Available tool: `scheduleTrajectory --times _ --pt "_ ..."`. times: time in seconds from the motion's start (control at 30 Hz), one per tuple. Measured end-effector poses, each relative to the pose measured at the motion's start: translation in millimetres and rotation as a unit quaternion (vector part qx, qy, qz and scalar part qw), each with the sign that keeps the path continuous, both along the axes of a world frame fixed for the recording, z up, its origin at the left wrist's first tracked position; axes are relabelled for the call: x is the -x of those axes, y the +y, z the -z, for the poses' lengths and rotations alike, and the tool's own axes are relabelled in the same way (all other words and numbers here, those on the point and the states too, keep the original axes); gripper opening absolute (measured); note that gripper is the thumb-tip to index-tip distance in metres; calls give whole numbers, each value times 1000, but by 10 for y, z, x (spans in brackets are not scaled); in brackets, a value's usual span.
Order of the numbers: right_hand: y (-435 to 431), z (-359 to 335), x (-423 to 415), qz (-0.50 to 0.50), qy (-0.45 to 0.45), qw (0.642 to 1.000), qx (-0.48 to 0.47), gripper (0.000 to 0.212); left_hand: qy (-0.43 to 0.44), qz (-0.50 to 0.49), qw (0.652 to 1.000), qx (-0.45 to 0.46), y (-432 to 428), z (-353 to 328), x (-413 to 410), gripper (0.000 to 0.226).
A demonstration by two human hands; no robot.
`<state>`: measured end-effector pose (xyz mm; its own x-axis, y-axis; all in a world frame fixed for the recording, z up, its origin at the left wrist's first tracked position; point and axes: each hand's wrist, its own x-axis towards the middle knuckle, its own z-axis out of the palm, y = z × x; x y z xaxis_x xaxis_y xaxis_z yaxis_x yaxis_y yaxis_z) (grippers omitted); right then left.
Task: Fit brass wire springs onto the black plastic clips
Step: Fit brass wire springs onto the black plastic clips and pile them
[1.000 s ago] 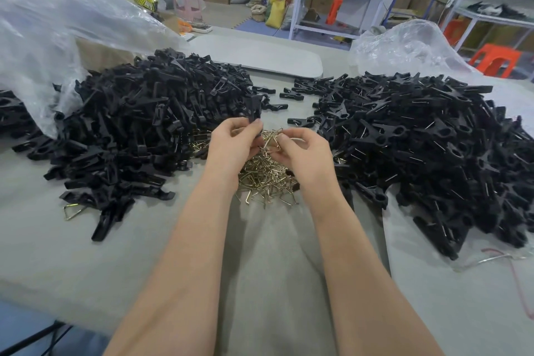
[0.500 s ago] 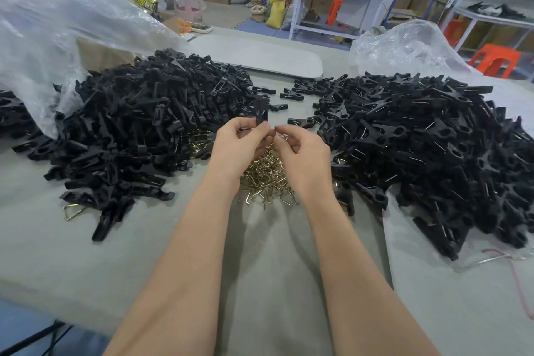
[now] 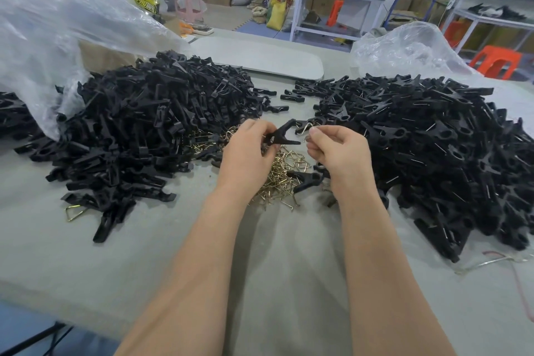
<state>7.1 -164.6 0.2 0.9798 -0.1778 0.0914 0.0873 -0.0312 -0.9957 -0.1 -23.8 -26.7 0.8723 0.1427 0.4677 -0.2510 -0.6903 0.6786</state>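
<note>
**Spring meets clip: the fitting step is in hand**

We read this as the instant just before seating. The left hand (image 3: pixel 245 153) curls its fingers round a matt black, fork-legged plastic clip (image 3: pixel 281 136), held above the table with its splayed legs pointing toward three o'clock. The right hand (image 3: pixel 339 153) pinches a thin bent wire spring (image 3: pixel 305 126) between thumb and forefinger, just beside the clip's open end. We cannot tell whether wire and plastic already touch.

In our judgement, the next move calls for lining the wire's ends up with the clip's legs and pressing it on against its own stiffness while the left hand holds firm. A slip could flick the wire away.

At six o'clock from the clip lies a tangled heap of shiny, angular brass springs (image 3: pixel 284 173). Hard, dull black clips are piled at nine o'clock (image 3: pixel 138 130) and at three o'clock (image 3: pixel 433 139). The grey table covering (image 3: pixel 260 283) looks soft and slightly fuzzy, and a crinkled clear plastic bag (image 3: pixel 57 26) sits at ten o'clock
</note>
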Motion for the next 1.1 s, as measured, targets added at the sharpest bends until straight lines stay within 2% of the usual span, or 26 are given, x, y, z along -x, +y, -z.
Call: scheduleTrajectory --times 0.17,0.27,0.43,0.73,0.87,1.0,1.1 --pt "42 11 0 27 13 1000 8 11 -19 11 999 -44 -23 2 5 19" --pt "101 33 4 37 9 999 25 12 -25 15 999 -42 -25 -5 10 18" --pt "155 31 10 56 18 998 -17 12 -16 13 999 -44 -27 -15 21 17" --pt "214 53 41 55 10 998 -18 10 -18 20 998 -50 -54 -39 51 18" --pt "94 18 7 -21 86 996 8 12 -6 52 997 -55 -24 -60 66 20" --pt "-122 -42 1 -159 184 966 -86 15 14 135 991 2 -15 -125 104 22" --pt "-178 -59 35 -225 198 946 -122 32 9 165 985 45 -42 -184 146 24"
